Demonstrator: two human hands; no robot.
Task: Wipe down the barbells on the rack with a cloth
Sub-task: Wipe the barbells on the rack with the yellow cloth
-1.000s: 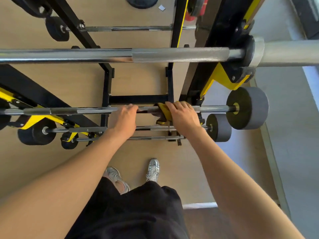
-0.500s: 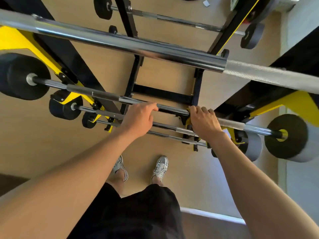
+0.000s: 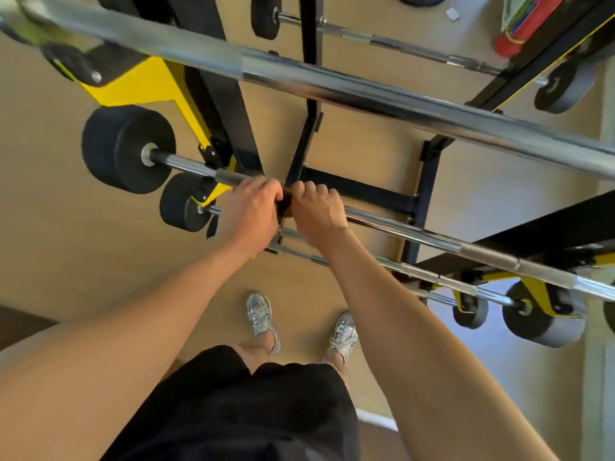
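Yellow cloth (image 3: 285,207) (barely showing) in right hand (image 3: 317,211).

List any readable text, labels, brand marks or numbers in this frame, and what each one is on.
None can be read.
The paper or packet beside the red object at top right shows printing, but it is too small and blurred to make out.
The barbell under both hands, its black weight plates and the rack show no visible markings.
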